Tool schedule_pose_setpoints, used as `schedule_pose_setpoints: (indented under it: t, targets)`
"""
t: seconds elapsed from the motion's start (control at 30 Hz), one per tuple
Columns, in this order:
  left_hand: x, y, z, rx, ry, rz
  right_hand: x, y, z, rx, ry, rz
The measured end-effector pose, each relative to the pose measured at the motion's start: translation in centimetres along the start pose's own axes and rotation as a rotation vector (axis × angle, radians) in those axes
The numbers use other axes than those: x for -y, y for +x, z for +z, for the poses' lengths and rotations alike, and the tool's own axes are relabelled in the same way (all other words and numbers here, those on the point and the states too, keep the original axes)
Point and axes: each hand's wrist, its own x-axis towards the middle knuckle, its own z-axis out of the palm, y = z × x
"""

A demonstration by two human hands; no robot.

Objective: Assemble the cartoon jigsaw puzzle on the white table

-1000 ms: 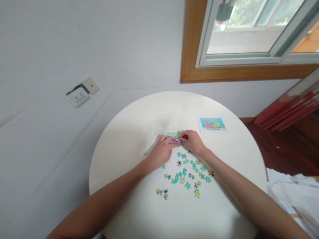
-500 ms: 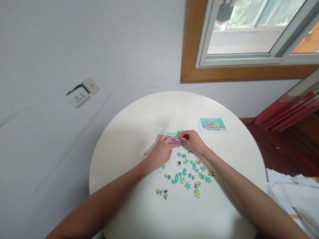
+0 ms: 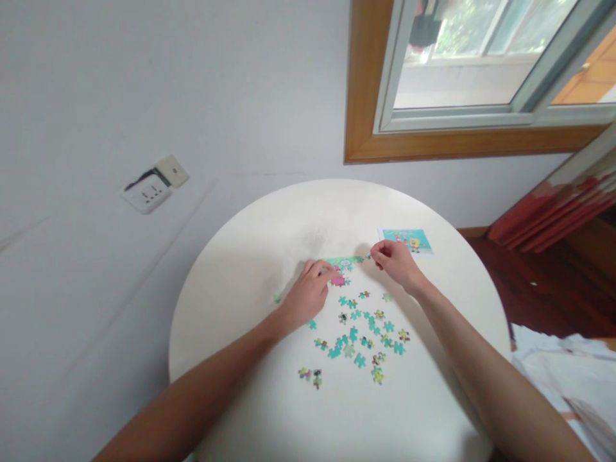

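Observation:
A partly joined jigsaw puzzle (image 3: 345, 264), green along its top with a pink patch (image 3: 337, 280) below, lies flat on the white round table (image 3: 226, 282). My left hand (image 3: 308, 292) rests over its left side, fingers stretched out and lying on it. Just off the puzzle's upper right end, my right hand (image 3: 393, 259) pinches a small puzzle piece (image 3: 368, 256), mostly hidden by the fingertips. Several loose puzzle pieces (image 3: 360, 360), teal, yellow and dark, are scattered nearer to me. Behind my right hand is a picture card (image 3: 419, 242) with cartoon figures, partly covered.
One loose piece (image 3: 278, 298) sits left of my left hand, and a pair (image 3: 305, 373) lies towards the front. A wall with a socket (image 3: 147, 194) and a window (image 3: 452, 70) stand behind the table. White papers (image 3: 553, 366) are piled at the right, below a red curtain (image 3: 539, 208).
My right hand has moved right, away from the puzzle, with a piece in its fingertips, and now overlaps the card. More of the puzzle's top shows. My left hand stays nearly in place.

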Motion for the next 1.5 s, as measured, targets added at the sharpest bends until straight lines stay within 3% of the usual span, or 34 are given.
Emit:
schedule_pose_setpoints:
  t: [0.23,0.5,0.67,0.8,0.93,1.27,1.5]
  targets:
    - [2.4,0.7,-2.6,-0.147,0.051,-0.105,0.6,-0.1,-1.0,0.031,-0.022,-0.021]
    - [2.7,0.7,-3.9,-0.130,0.056,-0.158,0.4,-0.4,-2.0,0.091,-0.083,-0.001]
    - [1.4,0.6,-2.5,-0.097,-0.036,-0.140,1.0,-1.4,0.0,0.176,0.140,0.143]
    - [-0.2,0.4,-1.2,-0.143,-0.136,-0.137,2.0,-2.7,2.4,0.239,0.382,0.291]
    - [-0.9,0.3,-0.7,-0.171,-0.184,-0.115,2.6,-3.7,4.2,0.261,0.528,0.342]
    - [-1.3,0.5,-1.2,-0.189,-0.202,-0.107,2.9,-4.3,5.0,0.280,0.543,0.256]
    - [-1.2,0.6,-1.3,-0.182,-0.212,-0.091,2.4,-4.3,4.9,0.355,0.438,0.081]
